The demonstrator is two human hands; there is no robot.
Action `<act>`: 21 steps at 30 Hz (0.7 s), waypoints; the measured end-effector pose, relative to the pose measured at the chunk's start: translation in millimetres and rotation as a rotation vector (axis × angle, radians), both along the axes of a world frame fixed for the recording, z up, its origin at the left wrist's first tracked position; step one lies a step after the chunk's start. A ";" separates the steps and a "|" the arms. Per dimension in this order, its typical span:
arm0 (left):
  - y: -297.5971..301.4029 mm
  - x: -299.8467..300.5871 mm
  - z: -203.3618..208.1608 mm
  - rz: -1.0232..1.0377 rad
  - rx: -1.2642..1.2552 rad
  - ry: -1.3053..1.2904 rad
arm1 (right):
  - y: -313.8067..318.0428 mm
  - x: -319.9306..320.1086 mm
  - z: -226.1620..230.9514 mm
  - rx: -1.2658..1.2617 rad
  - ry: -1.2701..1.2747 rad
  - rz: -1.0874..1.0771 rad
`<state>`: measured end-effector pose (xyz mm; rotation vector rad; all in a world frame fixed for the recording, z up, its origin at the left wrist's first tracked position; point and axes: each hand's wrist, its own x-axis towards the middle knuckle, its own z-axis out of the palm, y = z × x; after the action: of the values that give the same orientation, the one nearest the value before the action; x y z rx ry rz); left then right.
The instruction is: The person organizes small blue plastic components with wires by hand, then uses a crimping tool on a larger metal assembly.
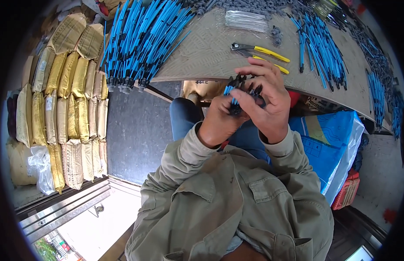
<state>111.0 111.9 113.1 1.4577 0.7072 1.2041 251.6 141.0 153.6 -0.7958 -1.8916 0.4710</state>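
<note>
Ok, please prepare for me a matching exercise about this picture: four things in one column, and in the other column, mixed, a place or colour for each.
Things:
1. Pliers
2. Bundle of thin strands
3. Clear plastic bag
4. Cluster of blue and black pieces

Places or colours:
A. Crumpled against the stacked packages
B. Between the left hand and the right hand
C. Yellow handles
D. Silver, lying on the table

Right pairs: 1-C, 2-D, 3-A, 4-B.
</note>
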 end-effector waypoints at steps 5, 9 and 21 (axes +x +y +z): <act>-4.0 2.7 4.1 0.018 -0.207 -0.100 | 5.4 7.2 1.2 0.003 -0.003 0.048; -1.4 1.5 16.1 -0.046 -0.344 -0.162 | 25.6 18.5 -1.9 -0.210 0.137 0.318; 4.1 -1.9 27.9 -0.101 -0.335 -0.176 | 47.5 39.3 6.2 -0.318 0.392 0.380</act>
<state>109.0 116.0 141.0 1.0840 0.6694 1.0628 290.9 188.5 159.8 -0.4916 -1.6153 1.1034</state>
